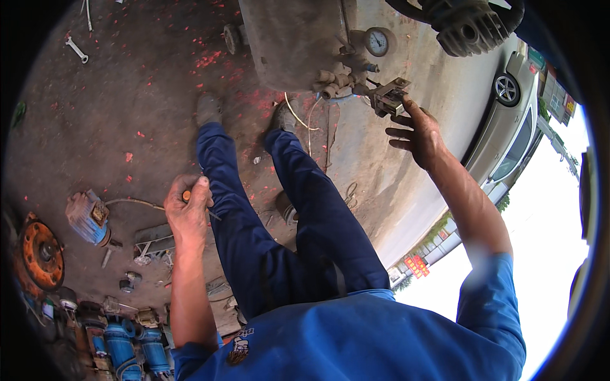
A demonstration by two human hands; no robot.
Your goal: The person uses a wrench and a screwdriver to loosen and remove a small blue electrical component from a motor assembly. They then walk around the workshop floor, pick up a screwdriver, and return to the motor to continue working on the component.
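Observation:
My left hand [188, 213] is closed around a screwdriver [186, 195] beside my left leg. Its orange handle end shows at the fingers, and a thin shaft sticks out below the hand. On the right, my right hand [420, 134] reaches up to a small metal switch unit [389, 97] with its cover off. A fingertip touches the unit's near edge, while the other fingers are stretched apart. The unit sits on brass pipe fittings [337, 82] at the end of a grey tank [292, 44]. Just above them is a round pressure gauge [376, 42].
A finned compressor head [467, 28] juts in at the top right. A wrench [77, 49] lies on the dirt floor at the far left. A blue motor [89, 217], an orange wheel [41, 249] and several pumps stand at lower left. A silver car [508, 130] is parked at right.

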